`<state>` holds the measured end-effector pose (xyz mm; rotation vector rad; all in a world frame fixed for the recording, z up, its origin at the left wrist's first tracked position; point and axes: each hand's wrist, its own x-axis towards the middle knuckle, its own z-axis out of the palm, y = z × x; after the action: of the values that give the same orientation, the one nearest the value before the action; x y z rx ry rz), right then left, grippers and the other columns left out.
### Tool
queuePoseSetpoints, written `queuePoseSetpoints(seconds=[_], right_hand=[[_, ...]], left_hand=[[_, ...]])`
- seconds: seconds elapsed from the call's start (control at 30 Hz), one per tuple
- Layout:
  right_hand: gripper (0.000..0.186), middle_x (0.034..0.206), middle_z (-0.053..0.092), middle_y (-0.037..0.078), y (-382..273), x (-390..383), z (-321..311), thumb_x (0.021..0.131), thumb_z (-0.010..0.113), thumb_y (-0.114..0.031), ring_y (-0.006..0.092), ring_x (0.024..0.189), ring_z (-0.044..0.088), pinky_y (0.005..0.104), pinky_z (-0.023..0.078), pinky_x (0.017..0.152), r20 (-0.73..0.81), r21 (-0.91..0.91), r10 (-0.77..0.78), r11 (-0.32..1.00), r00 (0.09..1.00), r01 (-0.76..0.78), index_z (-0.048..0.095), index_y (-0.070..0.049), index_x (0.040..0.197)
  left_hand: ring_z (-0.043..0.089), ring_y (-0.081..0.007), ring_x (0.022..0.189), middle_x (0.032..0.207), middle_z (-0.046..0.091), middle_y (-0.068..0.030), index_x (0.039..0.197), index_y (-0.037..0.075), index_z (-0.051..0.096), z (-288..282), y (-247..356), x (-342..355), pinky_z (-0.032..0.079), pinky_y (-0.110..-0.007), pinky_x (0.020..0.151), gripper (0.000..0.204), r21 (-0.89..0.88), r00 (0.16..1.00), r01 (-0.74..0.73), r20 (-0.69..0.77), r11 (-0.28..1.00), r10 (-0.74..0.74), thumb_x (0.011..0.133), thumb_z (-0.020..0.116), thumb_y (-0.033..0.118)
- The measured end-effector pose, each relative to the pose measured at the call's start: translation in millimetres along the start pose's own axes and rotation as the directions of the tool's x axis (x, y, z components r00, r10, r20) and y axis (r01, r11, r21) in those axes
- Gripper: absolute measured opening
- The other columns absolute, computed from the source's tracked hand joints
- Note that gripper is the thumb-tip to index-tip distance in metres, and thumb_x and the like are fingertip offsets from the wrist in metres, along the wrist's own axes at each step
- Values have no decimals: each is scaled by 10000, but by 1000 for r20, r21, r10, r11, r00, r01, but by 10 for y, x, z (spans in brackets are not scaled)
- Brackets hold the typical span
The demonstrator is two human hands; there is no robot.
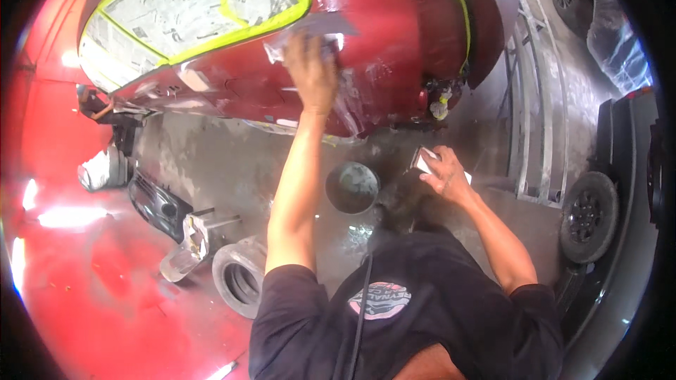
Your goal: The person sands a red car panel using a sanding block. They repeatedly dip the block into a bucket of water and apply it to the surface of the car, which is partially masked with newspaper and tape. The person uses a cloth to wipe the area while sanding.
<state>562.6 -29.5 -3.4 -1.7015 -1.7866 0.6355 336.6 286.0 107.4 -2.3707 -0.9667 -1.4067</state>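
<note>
My left hand (310, 74) reaches forward to the red car body (384, 63), just below a side window (201, 10). Its fingers press a whitish cloth (277, 49) against the panel; much of the cloth is hidden under the hand. A dark grey patch (325, 24) lies beside the fingertips, and pale smears mark the paint around it. Lower and to the right, apart from the car, my right hand (449, 174) is closed round a flat white block (425, 160) with a dark edge. Newspaper bordered by bright yellow tape covers the window.
A dark round bucket (353, 187) stands on the floor below the car. Tyres (241, 278), a stool (190, 250) and a black car part (156, 200) lie at left. Metal frames (546, 98) and a dark vehicle (634, 162) are at right. Another person (95, 105) is at far left.
</note>
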Motion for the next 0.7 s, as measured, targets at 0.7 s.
queuePoseSetpoints(seconds=[0.7], right_hand=[[603,1230,629,185,392,-547,-407,897,792,-311,374,1184,610,446,488,1022,31,366,294,886,955,-284,650,-50,1422]], left_hand=[[180,-526,1573,1658,167,-400,1608,-62,322,418,1816,-109,120,-606,1285,677,-78,943,304,167,950,-288,1045,581,210]])
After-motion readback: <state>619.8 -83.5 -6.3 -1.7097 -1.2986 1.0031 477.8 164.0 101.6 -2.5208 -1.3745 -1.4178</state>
